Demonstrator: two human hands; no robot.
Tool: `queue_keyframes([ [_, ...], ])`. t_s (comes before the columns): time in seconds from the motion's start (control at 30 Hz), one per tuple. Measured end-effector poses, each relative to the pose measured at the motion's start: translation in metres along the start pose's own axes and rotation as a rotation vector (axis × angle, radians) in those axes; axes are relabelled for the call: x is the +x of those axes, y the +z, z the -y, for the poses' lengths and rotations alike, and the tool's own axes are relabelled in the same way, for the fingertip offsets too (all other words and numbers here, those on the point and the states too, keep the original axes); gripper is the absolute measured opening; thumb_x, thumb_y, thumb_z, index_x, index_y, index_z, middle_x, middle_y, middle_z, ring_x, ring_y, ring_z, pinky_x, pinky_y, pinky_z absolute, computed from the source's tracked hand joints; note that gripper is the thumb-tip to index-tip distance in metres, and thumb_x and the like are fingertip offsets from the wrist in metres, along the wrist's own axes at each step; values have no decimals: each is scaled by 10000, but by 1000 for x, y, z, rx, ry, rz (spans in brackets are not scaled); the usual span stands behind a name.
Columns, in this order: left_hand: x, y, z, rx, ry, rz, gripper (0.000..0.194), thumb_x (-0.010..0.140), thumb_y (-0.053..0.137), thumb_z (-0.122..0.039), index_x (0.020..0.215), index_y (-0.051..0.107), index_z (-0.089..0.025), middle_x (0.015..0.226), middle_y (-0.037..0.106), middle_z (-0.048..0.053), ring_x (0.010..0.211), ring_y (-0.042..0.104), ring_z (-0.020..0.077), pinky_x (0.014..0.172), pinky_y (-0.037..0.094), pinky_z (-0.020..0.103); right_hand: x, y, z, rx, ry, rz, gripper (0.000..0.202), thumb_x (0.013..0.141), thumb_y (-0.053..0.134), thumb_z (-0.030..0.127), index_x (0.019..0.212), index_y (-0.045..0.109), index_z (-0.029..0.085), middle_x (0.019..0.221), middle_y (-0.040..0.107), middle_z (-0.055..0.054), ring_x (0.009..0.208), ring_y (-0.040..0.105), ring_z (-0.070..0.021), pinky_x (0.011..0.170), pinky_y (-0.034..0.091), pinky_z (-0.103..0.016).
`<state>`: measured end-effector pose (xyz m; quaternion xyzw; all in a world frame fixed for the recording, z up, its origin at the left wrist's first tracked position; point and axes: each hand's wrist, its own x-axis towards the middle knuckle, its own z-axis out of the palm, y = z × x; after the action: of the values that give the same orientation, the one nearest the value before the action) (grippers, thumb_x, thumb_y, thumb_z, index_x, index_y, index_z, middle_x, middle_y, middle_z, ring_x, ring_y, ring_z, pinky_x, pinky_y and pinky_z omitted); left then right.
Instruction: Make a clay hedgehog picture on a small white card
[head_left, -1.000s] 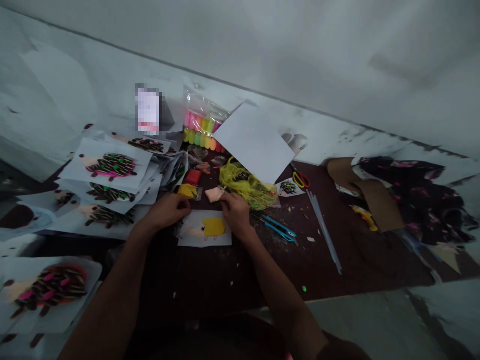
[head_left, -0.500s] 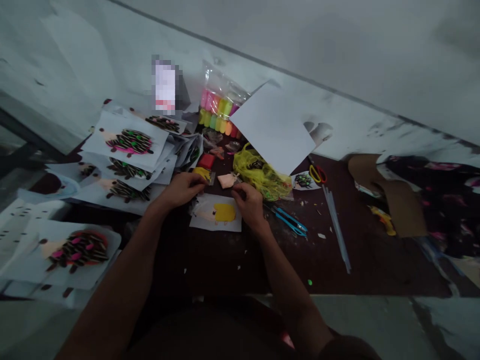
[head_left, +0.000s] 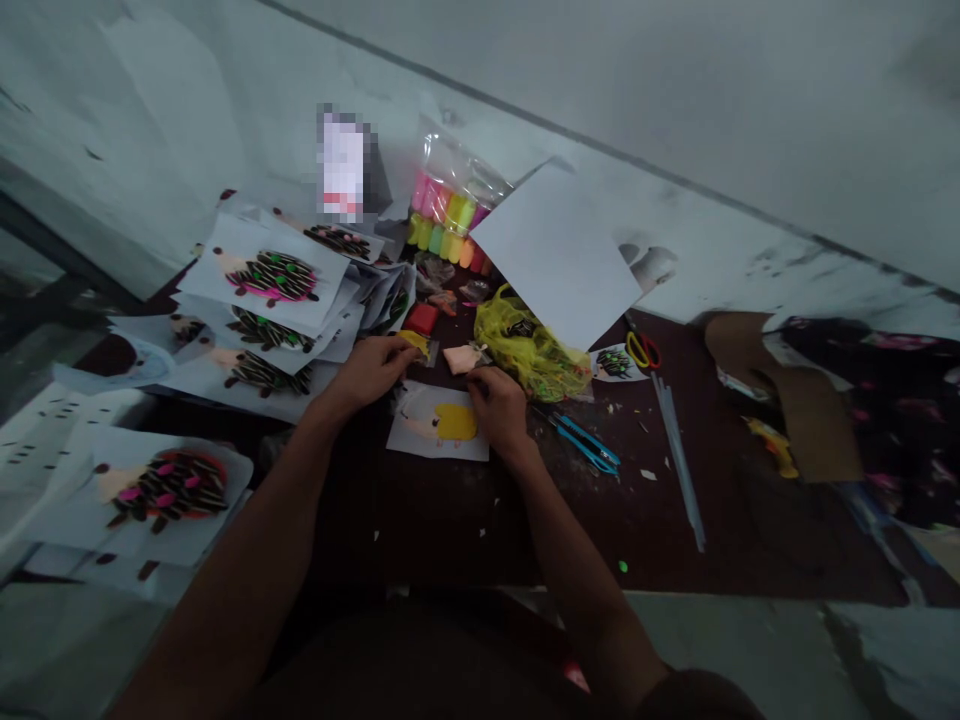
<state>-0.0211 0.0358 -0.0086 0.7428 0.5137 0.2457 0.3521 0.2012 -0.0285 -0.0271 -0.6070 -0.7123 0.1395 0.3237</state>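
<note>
The hedgehog picture card [head_left: 418,440], with a yellow patch [head_left: 456,422] on its body, lies on the dark table [head_left: 450,540] between and slightly below the two hands. The left hand [head_left: 379,370] curls its fingers at the yellow clay packet [head_left: 420,343]; the right hand [head_left: 501,405] bends its fingers just beside the peach clay block [head_left: 461,359]. Whether either grasps anything, I cannot tell. Beyond the right hand sits a yellow plastic bag [head_left: 529,345]
</note>
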Motion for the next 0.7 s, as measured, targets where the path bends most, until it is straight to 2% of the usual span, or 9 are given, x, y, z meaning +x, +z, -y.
queue_keyframes([
  [0.1, 0, 2, 0, -52, 15, -51, 397, 903, 453, -443, 837, 708, -146, 721, 685, 36, 676, 606, 175, 613, 439, 253, 0, 0, 1, -83, -2, -2, 152, 912, 575, 161, 942, 722, 186, 916, 706, -72, 880, 649, -214, 797, 481, -306],
  [0.17, -1, 2, 0, -94, 29, -35, 374, 875, 489, -430, 919, 723, -142, 822, 727, 51, 737, 638, 184, 654, 470, 255, 1, 1, 2, -117, -18, -5, 169, 938, 563, 187, 955, 731, 186, 929, 699, -80, 890, 642, -218, 801, 479, -311],
  [0.33, -4, -4, 0, -4, 51, 115, 325, 812, 522, -317, 976, 749, -153, 919, 762, 56, 848, 691, 213, 778, 525, 278, 2, 1, 3, -131, -63, -14, 249, 974, 515, 191, 1051, 751, 198, 968, 679, -91, 923, 617, -214, 828, 472, -315],
  [0.43, -5, -10, 2, 66, 64, 236, 324, 773, 518, -232, 978, 758, -159, 981, 773, 57, 922, 703, 220, 840, 530, 275, -4, 1, 11, -110, -161, -2, 266, 966, 505, 164, 1057, 752, 202, 993, 662, -92, 952, 591, -213, 850, 448, -328],
  [0.57, -6, -17, 6, 121, 120, 367, 376, 736, 514, -148, 1028, 750, -165, 1004, 771, 49, 938, 702, 206, 868, 529, 275, -17, 2, 30, -125, -339, 204, 272, 926, 539, 131, 1056, 759, 222, 1056, 653, -86, 958, 547, -215, 840, 386, -355],
  [0.7, -7, -19, 7, 171, 182, 447, 462, 677, 557, -107, 1103, 729, -157, 1119, 749, 65, 1033, 678, 219, 936, 508, 284, -23, 5, 47, -179, -360, 341, 373, 909, 535, 115, 1217, 711, 231, 1132, 621, -99, 1003, 496, -231, 858, 353, -373],
])
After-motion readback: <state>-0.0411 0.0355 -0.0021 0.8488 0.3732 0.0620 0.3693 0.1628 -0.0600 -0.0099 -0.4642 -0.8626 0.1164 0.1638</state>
